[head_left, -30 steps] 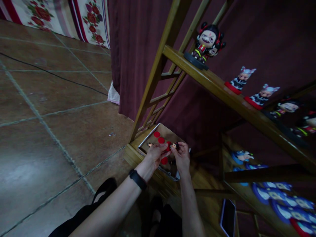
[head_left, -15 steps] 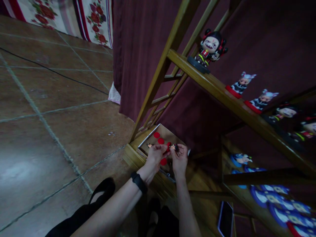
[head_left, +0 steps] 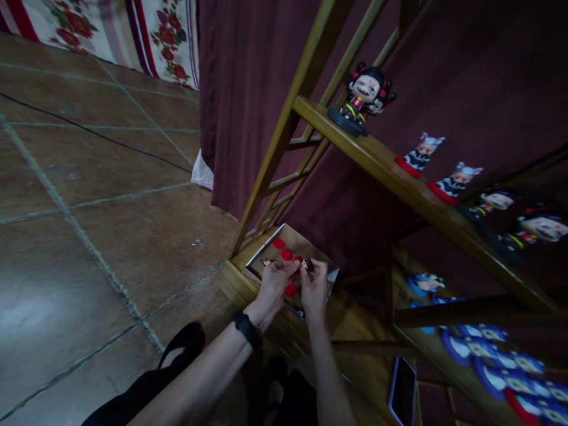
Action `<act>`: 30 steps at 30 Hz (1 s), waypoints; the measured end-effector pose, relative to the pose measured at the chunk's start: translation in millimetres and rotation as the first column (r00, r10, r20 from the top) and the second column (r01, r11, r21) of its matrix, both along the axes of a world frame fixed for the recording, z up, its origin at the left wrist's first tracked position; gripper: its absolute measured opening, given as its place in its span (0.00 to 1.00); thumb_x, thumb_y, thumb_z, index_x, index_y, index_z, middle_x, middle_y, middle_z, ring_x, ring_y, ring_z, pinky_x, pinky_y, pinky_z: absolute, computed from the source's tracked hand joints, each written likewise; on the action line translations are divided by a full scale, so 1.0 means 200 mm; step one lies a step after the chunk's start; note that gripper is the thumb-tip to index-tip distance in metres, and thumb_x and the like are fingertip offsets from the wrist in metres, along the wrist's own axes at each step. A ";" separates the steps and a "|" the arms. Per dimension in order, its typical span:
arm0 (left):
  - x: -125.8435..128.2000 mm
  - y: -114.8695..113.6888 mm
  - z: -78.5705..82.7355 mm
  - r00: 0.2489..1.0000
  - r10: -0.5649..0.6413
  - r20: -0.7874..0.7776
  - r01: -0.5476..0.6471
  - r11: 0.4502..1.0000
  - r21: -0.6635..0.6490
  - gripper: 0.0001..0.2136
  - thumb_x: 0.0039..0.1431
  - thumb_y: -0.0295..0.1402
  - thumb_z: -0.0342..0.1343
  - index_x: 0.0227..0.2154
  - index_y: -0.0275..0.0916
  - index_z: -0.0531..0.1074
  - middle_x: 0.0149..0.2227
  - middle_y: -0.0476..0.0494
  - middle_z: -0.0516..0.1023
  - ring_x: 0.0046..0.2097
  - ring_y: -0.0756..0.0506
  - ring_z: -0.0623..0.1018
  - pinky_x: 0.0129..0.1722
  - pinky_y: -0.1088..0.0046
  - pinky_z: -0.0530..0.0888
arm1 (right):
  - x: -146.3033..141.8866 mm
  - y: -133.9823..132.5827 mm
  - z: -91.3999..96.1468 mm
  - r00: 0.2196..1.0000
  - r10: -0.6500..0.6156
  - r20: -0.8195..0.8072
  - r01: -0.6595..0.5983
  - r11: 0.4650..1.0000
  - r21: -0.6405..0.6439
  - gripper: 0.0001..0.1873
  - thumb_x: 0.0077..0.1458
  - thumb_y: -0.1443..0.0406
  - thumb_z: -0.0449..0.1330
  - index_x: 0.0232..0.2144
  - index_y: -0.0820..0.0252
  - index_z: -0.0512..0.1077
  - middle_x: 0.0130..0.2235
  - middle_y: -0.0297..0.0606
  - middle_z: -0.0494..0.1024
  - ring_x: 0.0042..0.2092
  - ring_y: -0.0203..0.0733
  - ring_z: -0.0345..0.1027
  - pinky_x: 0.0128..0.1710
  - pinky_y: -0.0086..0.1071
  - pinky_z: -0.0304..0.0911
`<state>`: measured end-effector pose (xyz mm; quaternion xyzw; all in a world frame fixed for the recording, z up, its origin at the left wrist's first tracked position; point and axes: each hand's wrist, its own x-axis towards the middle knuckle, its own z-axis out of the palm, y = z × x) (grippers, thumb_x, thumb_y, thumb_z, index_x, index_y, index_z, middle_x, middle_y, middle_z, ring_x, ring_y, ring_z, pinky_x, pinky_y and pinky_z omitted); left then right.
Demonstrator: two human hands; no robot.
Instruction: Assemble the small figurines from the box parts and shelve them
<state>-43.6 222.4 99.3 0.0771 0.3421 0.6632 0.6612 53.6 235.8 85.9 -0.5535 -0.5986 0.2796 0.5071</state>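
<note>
My right hand (head_left: pixel 314 287) pinches a small dark-haired figurine (head_left: pixel 307 264) over a shallow cardboard box (head_left: pixel 306 238). My left hand (head_left: pixel 273 285) wears a black wristband and has its thumb and fingers closed on a round red base (head_left: pixel 297 260). The base is right beside the figurine's end; whether the two are joined is too small to tell. Inside the box lie several loose red discs (head_left: pixel 286 254). Another small figurine (head_left: pixel 266 262) lies by the box's left side, just beyond my left hand.
The box sits on the low ledge of a wooden shelf rack (head_left: pixel 377 158). Larger figurines (head_left: pixel 366 92) and small red-based ones (head_left: pixel 417 155) stand on the upper shelf. Several blue-based figurines (head_left: pixel 483 349) fill a lower shelf, near a phone (head_left: pixel 403 390). A dark red curtain (head_left: pixel 242 106) hangs behind.
Both hands stay close together over the box, the red base and figurine still between them, with slight finger movement. The whole view has shifted a little.
</note>
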 end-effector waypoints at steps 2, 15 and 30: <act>-0.01 0.01 0.00 1.000 -0.023 -0.006 0.023 1.000 -0.007 0.05 0.40 0.25 0.64 0.20 0.30 0.73 0.22 0.43 0.75 0.25 0.51 0.74 0.30 0.75 0.73 | -0.02 -0.02 0.02 1.000 0.007 0.005 -0.007 1.000 0.009 0.15 0.50 0.58 0.57 0.40 0.55 0.66 0.40 0.40 0.75 0.39 0.40 0.69 0.40 0.35 0.64; -0.08 0.03 -0.03 0.990 -0.144 -0.002 0.142 0.975 -0.173 0.05 0.48 0.22 0.60 0.29 0.34 0.71 0.25 0.45 0.77 0.23 0.53 0.75 0.29 0.77 0.74 | 0.04 -0.01 -0.01 0.905 0.183 -0.385 -0.247 0.961 -0.122 0.17 0.44 0.59 0.61 0.38 0.56 0.70 0.39 0.36 0.76 0.40 0.40 0.69 0.41 0.34 0.65; -0.04 0.02 -0.02 0.954 -0.218 -0.205 0.193 0.972 -0.133 0.07 0.44 0.22 0.62 0.28 0.33 0.72 0.24 0.46 0.77 0.22 0.54 0.75 0.25 0.81 0.73 | 0.07 0.01 0.00 0.803 0.155 -0.575 -0.297 0.941 -0.161 0.14 0.36 0.59 0.67 0.25 0.59 0.70 0.28 0.31 0.76 0.30 0.36 0.68 0.34 0.32 0.64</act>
